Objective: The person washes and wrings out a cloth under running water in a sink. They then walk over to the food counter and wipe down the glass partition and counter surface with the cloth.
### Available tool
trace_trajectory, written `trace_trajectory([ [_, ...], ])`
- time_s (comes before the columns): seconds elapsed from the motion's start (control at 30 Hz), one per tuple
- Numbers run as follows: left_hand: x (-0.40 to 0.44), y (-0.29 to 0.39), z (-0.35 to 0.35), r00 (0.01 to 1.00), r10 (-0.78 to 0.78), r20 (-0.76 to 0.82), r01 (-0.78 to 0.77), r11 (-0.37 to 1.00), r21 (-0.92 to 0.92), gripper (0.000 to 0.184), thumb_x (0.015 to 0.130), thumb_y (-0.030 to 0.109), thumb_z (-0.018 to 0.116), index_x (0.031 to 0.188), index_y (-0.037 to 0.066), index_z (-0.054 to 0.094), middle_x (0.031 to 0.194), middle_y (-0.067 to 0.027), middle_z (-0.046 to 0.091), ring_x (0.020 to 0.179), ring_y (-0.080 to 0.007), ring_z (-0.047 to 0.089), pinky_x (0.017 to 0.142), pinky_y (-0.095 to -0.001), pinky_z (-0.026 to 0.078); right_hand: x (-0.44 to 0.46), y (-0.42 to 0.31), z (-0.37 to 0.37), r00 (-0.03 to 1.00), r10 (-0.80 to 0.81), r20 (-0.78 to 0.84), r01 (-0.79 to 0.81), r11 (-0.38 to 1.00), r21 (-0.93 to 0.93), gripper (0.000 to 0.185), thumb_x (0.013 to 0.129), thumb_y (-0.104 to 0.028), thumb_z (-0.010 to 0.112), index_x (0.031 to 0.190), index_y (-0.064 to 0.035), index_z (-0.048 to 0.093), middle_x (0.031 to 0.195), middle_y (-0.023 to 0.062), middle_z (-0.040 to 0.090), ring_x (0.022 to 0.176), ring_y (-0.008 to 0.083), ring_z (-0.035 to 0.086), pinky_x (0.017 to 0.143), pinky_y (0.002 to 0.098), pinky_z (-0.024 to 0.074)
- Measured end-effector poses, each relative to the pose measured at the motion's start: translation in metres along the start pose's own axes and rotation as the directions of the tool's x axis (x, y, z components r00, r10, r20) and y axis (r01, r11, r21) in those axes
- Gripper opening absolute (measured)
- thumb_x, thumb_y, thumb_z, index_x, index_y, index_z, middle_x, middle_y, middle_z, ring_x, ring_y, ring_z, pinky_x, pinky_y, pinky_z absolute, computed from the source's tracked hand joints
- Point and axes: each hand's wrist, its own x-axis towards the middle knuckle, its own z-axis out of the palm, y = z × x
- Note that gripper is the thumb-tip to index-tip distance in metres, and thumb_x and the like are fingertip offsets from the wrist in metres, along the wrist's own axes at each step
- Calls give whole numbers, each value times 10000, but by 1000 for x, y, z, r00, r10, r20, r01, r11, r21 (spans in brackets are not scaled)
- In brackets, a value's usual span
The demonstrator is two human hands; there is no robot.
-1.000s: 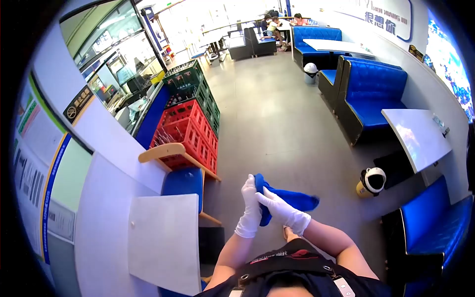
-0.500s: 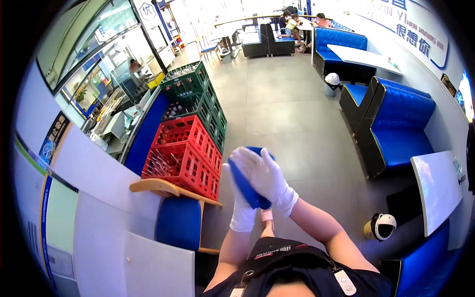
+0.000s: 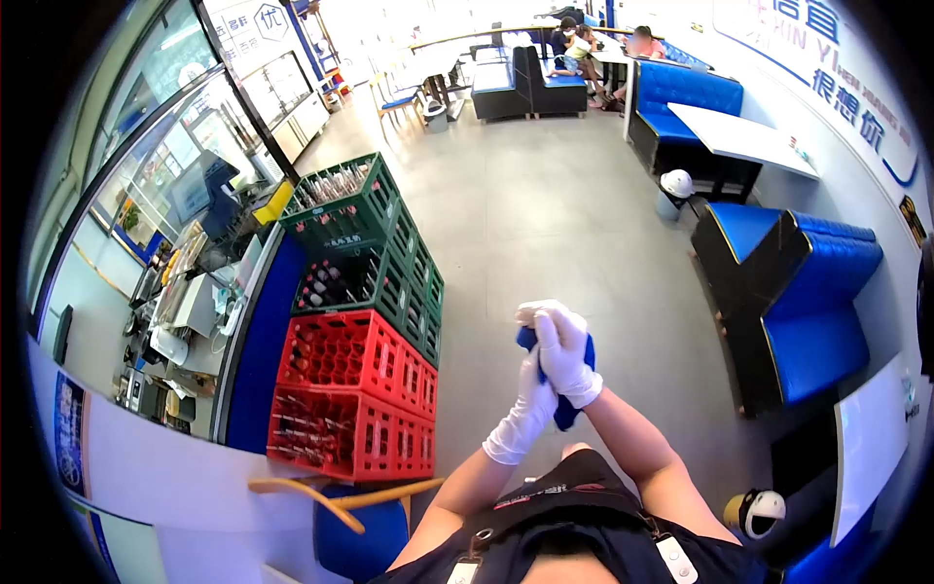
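Note:
Both of my hands wear white gloves and are clasped together in front of my body. Folded between them is a blue cloth (image 3: 589,355), its edges sticking out on both sides and hanging below. My right hand (image 3: 562,352) lies over the cloth with its fingers curled. Partly hidden behind it, my left hand (image 3: 534,384) presses against the cloth from the left, and most of its fingers cannot be seen. A dark apron (image 3: 569,492) with white strap tabs covers my front.
To my left, red crates (image 3: 375,355) and green crates (image 3: 394,209) of bottles are stacked by a counter. A wooden chair (image 3: 360,530) stands nearer. Blue booths (image 3: 812,321), white tables (image 3: 739,136) and bins (image 3: 674,190) line the right. People (image 3: 584,54) sit at the back.
My hands have moved right in view and gone from flat palms pressed on the cloth to a tighter clasp, bunching it. I am closer to the booths and the people at the back.

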Motion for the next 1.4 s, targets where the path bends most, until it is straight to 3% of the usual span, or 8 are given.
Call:
trace_trajectory([
  [0.3,225,122,-13,986,-2,-168,26,990,140,472,939,400,437,1199,9,479,1087,-133,588,1003,-257,566,912,-388,432,165,218,-2,854,479,-204,-457,878,144,221,944,-196,481,1043,-18,567,930,64,601,848,134,571,789,269,452],
  [0.53,373,206,-17,998,-12,-63,20,990,140,505,927,379,448,1271,9,427,1206,-153,532,1105,-287,521,966,-433,403,304,300,81,430,589,684,-823,-55,565,493,944,-490,365,1208,-97,503,1158,73,567,1053,191,538,960,326,423],
  [0.63,438,230,-80,961,-36,-273,63,994,91,440,898,314,507,1241,41,469,1211,-108,542,1110,-259,527,980,-417,405,333,371,123,771,212,600,-457,840,291,323,970,-283,403,1191,-72,509,1107,50,573,977,141,548,883,286,454],
  [0.67,454,239,-99,977,27,-211,14,982,190,447,891,317,521,1248,54,463,1212,-106,540,1112,-255,525,986,-414,400,348,387,135,473,440,763,-867,81,491,280,957,-238,429,1136,-47,531,1057,54,585,935,138,553,848,287,459],
  [0.7,472,249,-115,987,82,-141,-39,958,284,456,884,320,534,1255,67,456,1214,-105,538,1115,-252,523,993,-411,395,380,365,133,396,503,768,-896,28,443,284,955,-254,439,1097,-31,541,1027,69,598,919,160,562,845,291,456],
  [1.13,823,372,-159,978,-206,8,198,948,249,884,731,663,541,1328,36,363,1284,-163,478,1169,-305,480,1006,-451,380,661,590,206,760,386,523,-498,863,86,140,890,-160,509,787,-83,562,675,33,563,583,128,523,524,328,461],
  [1.3,932,453,-138,998,-67,16,59,955,291,1260,523,902,360,1416,32,175,1399,-180,339,1247,-330,389,1035,-469,337,764,689,225,377,726,576,-879,84,469,378,951,-387,414,1169,-86,486,1149,51,550,1012,178,536,875,339,427],
  [1.4,988,507,-135,992,123,-35,-110,957,269,1243,536,874,424,1411,27,180,1409,-188,316,1268,-334,357,1047,-476,313,819,753,243,178,863,474,-984,151,94,448,928,-461,435,1141,-79,530,1032,40,570,863,152,527,760,287,418],
])
